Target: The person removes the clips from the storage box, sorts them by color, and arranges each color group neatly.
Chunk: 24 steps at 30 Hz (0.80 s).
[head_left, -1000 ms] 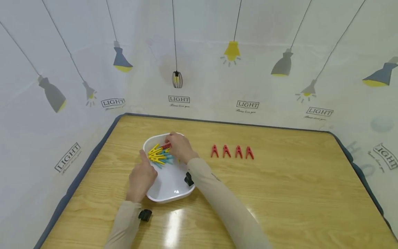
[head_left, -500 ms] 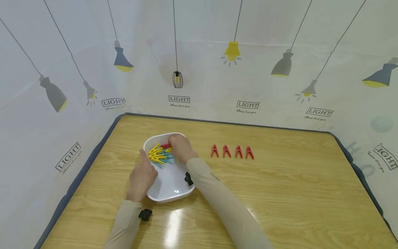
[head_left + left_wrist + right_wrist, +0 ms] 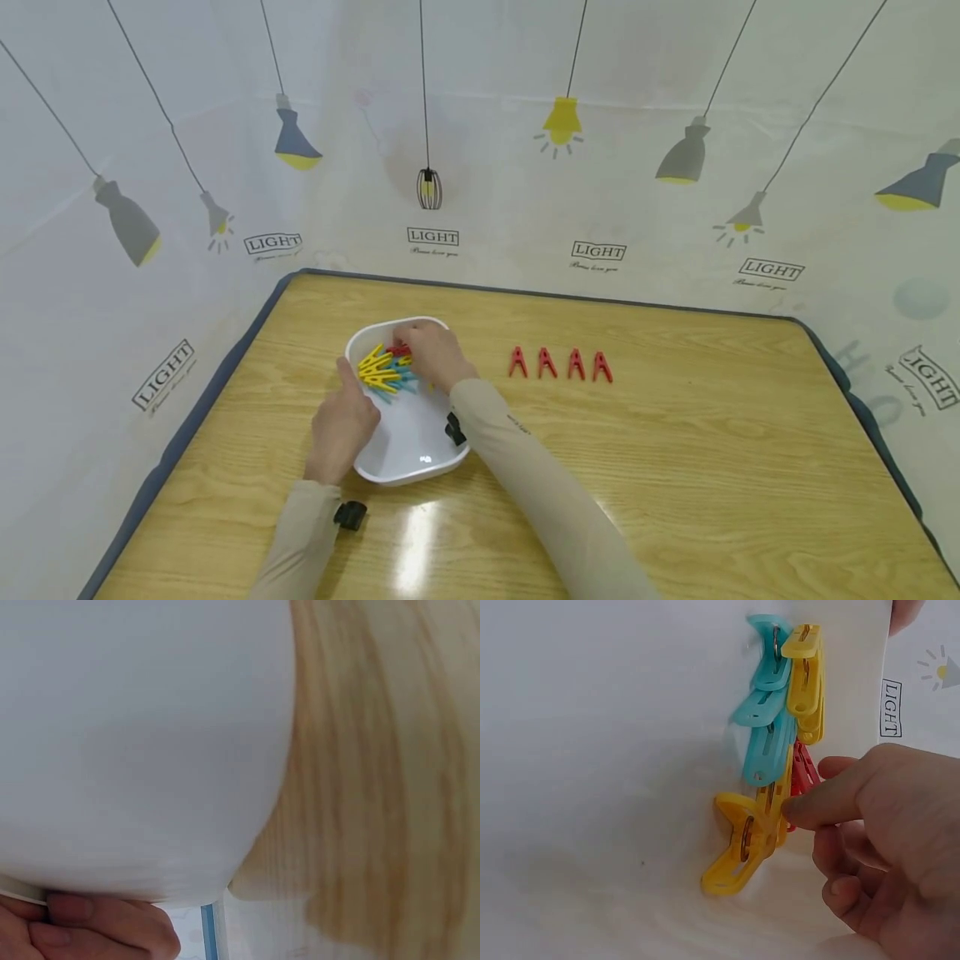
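Observation:
A white plastic basin (image 3: 408,442) holds a heap of yellow clothespins (image 3: 375,371), light-blue clothespins (image 3: 405,379) and red ones near its far wall. My left hand (image 3: 343,429) grips the basin's left side, thumb along the rim; curled fingers (image 3: 105,926) show against the outer wall in the left wrist view. Inside the basin, my right hand (image 3: 435,354) has thumb and index finger about a red clothespin (image 3: 802,769), which the thumb partly hides. A yellow clothespin (image 3: 739,847) lies close to that thumb.
Several red clothespins (image 3: 547,363) lie in a row on the wooden table (image 3: 675,467), right of the basin. A dark edging runs round the table. Behind stands a white wall covering (image 3: 495,167) printed with lamps.
My right hand drew back slightly to the right from the red clothespin, then moved left over it again. The left hand and basin stay in place.

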Tool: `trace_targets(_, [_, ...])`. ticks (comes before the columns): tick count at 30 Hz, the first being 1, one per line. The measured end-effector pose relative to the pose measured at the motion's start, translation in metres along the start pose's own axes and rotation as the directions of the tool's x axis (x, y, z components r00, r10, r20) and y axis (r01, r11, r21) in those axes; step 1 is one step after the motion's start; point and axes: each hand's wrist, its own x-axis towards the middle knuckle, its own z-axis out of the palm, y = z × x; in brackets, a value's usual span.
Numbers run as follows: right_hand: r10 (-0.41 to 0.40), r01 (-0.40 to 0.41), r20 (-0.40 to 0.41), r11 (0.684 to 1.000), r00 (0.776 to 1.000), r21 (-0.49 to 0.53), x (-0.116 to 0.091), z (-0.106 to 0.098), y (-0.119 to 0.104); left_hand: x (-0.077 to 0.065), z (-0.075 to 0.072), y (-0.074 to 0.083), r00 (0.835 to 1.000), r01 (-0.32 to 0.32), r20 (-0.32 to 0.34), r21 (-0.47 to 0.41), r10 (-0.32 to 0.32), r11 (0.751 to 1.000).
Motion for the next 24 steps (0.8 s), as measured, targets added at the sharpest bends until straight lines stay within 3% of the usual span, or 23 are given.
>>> trace_targets(6, [0.037, -0.036, -0.024, 0.998, 0.999, 0.057, 0.0009, -0.0029, 0.0012, 0.0010, -0.0009, 0.0008, 1.000, 0.009, 0.001, -0.004, -0.009, 1.000])
trace_targets(15, [0.108, -0.107, -0.059, 0.994, 0.992, 0.023, 0.0049, -0.0035, 0.0014, 0.0011, -0.0016, 0.0000, 1.000, -0.002, -0.013, 0.000, 0.002, 1.000])
trace_targets(24, [0.152, -0.137, -0.079, 0.977, 0.985, 0.164, 0.0008, -0.0013, 0.0009, -0.0023, 0.0018, -0.0012, 1.000, 0.008, 0.004, -0.014, -0.008, 1.000])
